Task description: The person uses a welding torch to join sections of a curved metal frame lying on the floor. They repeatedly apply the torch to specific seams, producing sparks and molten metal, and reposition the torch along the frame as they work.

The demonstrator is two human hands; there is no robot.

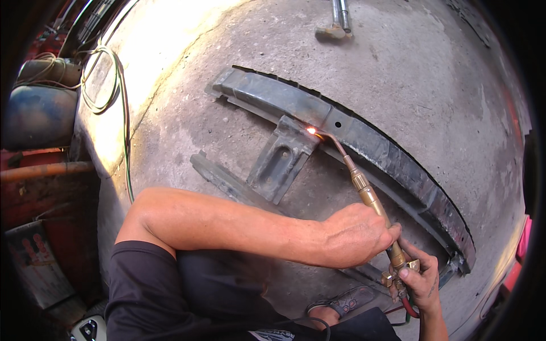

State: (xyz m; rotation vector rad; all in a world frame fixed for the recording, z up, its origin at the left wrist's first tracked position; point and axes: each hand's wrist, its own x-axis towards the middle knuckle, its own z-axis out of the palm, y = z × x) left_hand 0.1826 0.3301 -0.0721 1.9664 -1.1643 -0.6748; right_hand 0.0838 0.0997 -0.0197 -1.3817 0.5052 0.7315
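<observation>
A brass gas torch (369, 197) slants across the lower right, its thin bent tip pointing up and left. My left hand (358, 234) is closed around the middle of its body, the forearm reaching across from the left. Lower down, my right hand (421, 278) grips the valve end, thumb beside a brass knob and the hoses below. At the tip, a glowing orange spot (311, 131) sits where a dark metal bracket (278, 159) meets a long curved metal beam (273, 96). The bracket has an oblong recess. My left forearm hides part of a lower metal rail (222, 177).
A hammer (333, 33) lies on the concrete floor at the top, beside metal rods. Coiled hoses (105, 79) hang at the left, near a blue tank (40, 116) and red equipment. My sandalled foot (344, 304) is below the beam. A pink object (524, 238) stands at the right edge.
</observation>
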